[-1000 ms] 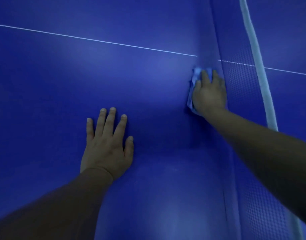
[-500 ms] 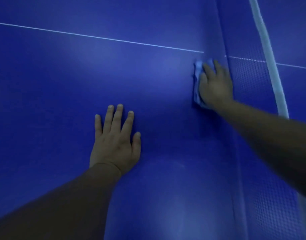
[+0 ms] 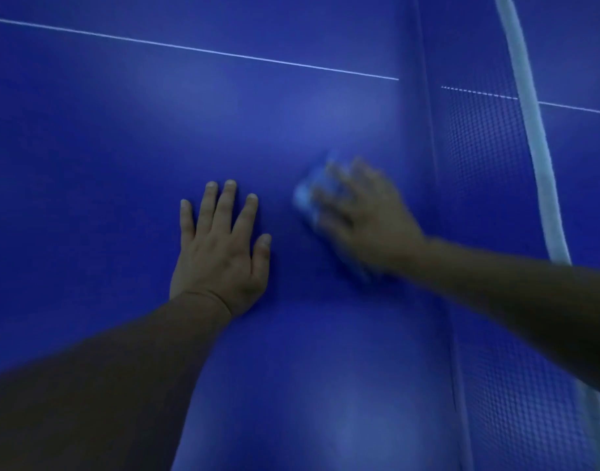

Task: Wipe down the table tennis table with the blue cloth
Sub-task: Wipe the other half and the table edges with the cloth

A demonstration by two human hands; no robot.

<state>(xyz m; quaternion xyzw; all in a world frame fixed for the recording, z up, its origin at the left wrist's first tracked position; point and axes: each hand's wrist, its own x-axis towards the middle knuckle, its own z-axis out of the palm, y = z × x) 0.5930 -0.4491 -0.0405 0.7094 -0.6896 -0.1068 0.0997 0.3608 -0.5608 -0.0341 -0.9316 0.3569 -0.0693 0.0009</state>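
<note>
Wiping looks midway. The blurred right hand [image 3: 363, 219] presses the blue cloth [image 3: 307, 202], fingers apparently spread. The left hand [image 3: 220, 246] lies flat, fingers straight, on the table [image 3: 87, 130]. Much surface is probably left.

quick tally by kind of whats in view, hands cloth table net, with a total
hands: 2 (left hand flat on the table, right hand on the cloth, blurred)
blue cloth: 1
table tennis table: 1
net: 1
total: 5
</note>
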